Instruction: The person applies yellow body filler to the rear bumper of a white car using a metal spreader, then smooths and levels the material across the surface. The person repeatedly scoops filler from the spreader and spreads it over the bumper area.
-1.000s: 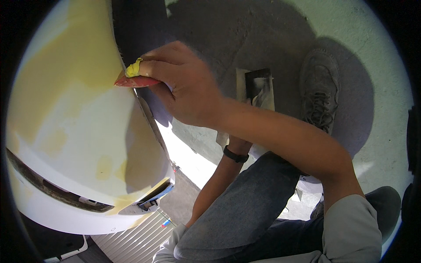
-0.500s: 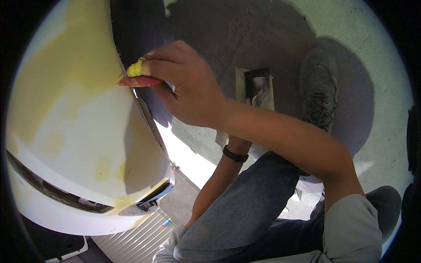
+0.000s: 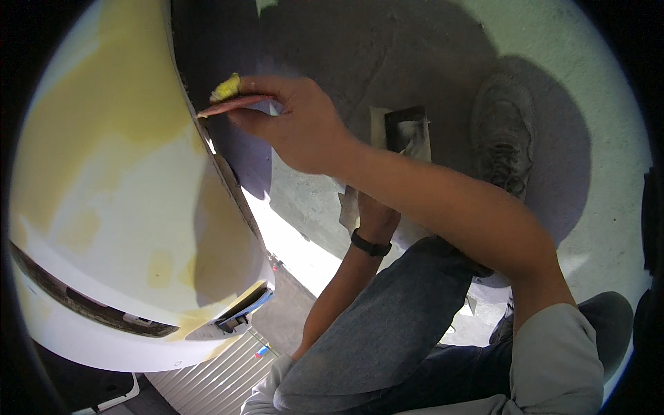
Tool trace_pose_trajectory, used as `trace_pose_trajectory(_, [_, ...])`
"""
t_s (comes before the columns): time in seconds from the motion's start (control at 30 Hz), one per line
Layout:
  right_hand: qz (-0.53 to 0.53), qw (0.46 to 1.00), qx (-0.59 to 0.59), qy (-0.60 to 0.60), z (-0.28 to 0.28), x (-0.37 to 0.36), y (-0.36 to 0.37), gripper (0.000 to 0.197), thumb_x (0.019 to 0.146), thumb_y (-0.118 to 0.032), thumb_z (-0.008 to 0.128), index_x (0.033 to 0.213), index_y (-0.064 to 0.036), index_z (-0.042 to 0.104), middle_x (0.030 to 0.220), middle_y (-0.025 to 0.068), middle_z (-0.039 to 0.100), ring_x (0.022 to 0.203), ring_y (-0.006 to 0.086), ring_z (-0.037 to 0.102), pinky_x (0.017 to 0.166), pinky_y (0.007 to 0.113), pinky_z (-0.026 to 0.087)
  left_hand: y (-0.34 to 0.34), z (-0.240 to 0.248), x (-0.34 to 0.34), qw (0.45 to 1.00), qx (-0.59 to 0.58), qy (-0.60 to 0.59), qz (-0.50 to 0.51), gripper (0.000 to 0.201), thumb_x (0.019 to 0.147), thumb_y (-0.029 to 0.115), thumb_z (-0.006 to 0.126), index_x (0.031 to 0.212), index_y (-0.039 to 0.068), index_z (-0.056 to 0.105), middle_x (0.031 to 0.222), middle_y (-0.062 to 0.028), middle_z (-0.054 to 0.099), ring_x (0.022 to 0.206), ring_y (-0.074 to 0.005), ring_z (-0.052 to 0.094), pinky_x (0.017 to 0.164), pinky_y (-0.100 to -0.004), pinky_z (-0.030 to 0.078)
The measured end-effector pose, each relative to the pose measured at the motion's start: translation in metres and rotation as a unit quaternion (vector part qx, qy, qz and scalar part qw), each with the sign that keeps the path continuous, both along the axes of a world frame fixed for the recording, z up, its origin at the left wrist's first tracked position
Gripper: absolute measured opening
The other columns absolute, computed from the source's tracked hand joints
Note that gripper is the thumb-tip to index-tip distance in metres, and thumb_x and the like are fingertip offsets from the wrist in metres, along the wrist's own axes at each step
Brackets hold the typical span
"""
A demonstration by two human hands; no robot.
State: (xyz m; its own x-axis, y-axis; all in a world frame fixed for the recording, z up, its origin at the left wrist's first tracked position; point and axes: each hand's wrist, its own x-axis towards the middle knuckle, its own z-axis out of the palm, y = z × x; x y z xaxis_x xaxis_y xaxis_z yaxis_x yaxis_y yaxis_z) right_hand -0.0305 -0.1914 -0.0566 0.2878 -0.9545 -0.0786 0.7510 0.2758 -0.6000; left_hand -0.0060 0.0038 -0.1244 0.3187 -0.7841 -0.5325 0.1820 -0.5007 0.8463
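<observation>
My right hand pinches a thin reddish spreader between thumb and fingers. A yellow covering or smear sits on a fingertip beside it. The spreader's tip is close to the edge of a white curved vehicle body panel with yellowish filler patches; whether it touches cannot be told. Below the right forearm, my left hand, with a black band at the wrist, is partly hidden. It seems closed on a flat board with cream edges and a dark, smeared face.
A dark slot runs across the panel's lower part, with an opening trimmed in blue tape at its corner. My bent knee is beneath the arms. A worn shoe rests on the concrete floor. Ribbed grey slats lie below the panel.
My right hand has moved slightly up and right, drawing the spreader off the panel's face to its edge. The left hand and board have barely moved.
</observation>
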Motion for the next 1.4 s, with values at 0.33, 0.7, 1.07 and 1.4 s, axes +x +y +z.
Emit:
trace_pose_trajectory(0.33, [0.105, 0.989, 0.007, -0.109, -0.01, -0.006, 0.016, 0.022, 0.09, -0.01, 0.07, 0.112, -0.0073, 0.071, 0.101, 0.007, 0.074, 0.092, 0.0149, 0.068, 0.085, 0.029, 0.052, 0.004, -0.005, 0.009, 0.973, 0.046, -0.197, -0.114, 0.027, 0.101, 0.016, 0.058, 0.125, 0.004, 0.054, 0.121, -0.0077, 0.061, 0.111, -0.0203, 0.058, 0.096, -0.0356, 0.046])
trace_pose_trajectory(0.7, [0.069, 0.973, -0.047, 0.214, 0.028, -0.123, -0.092, 0.043, 0.093, -0.014, 0.065, 0.132, -0.0023, 0.051, 0.113, 0.0143, 0.065, 0.105, 0.022, 0.063, 0.092, 0.035, 0.049, -0.089, 0.025, -0.032, 0.97, 0.008, 0.154, 0.186, 0.031, 0.104, 0.015, 0.05, 0.127, -0.005, 0.054, 0.126, -0.0135, 0.062, 0.117, -0.0259, 0.058, 0.101, -0.0394, 0.048])
trace_pose_trajectory(1.07, [-0.085, 0.993, -0.076, -0.02, 0.161, -0.356, -0.103, 0.044, 0.1, -0.005, 0.054, 0.142, -0.002, 0.043, 0.123, 0.0093, 0.06, 0.111, 0.019, 0.059, 0.103, 0.038, 0.046, -0.211, 0.203, -0.158, 0.919, -0.22, 0.312, -0.098, 0.033, 0.103, 0.015, 0.051, 0.129, -0.004, 0.056, 0.128, -0.0151, 0.064, 0.118, -0.023, 0.062, 0.102, -0.0369, 0.049])
trace_pose_trajectory(1.4, [-0.246, 0.947, -0.206, -0.027, 0.215, -0.395, -0.019, 0.058, 0.099, -0.005, 0.055, 0.151, -0.0009, 0.031, 0.143, 0.0122, 0.048, 0.126, 0.0207, 0.052, 0.108, 0.037, 0.042, -0.197, 0.313, -0.247, 0.918, -0.249, 0.241, -0.192, 0.031, 0.104, 0.015, 0.052, 0.127, -0.004, 0.061, 0.121, -0.011, 0.067, 0.11, -0.0173, 0.064, 0.096, -0.0334, 0.05])
